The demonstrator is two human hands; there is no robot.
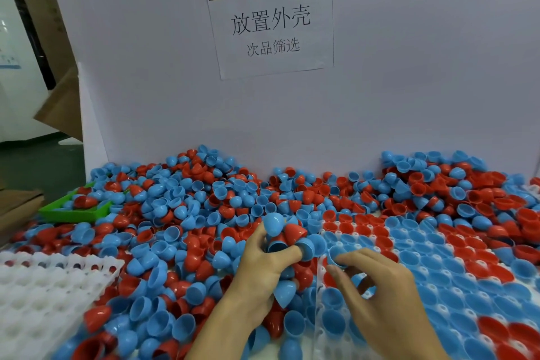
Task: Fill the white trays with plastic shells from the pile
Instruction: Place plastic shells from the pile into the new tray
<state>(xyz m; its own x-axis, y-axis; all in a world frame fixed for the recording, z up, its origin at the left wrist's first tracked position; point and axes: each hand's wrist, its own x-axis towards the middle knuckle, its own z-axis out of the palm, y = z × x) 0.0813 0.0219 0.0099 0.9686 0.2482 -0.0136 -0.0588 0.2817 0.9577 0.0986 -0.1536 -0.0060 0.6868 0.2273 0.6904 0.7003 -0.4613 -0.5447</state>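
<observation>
A big pile of blue and red plastic shells (187, 213) covers the table. My left hand (263, 266) grips a bunch of shells (287, 232), blue and red, above the pile's near middle. Just to its right, my right hand (377, 292) pinches a blue shell (337, 256) with its fingertips over the left edge of a white tray (317, 283). Most of that tray's cups hold blue and red shells (455, 272). A second white tray (43, 289) with bare cups lies at the near left.
A green tray (73, 213) holding a few shells sits at the far left of the pile. A white board (409, 82) with a paper sign (271, 23) stands right behind the pile. Cardboard (17, 204) lies beyond the table's left edge.
</observation>
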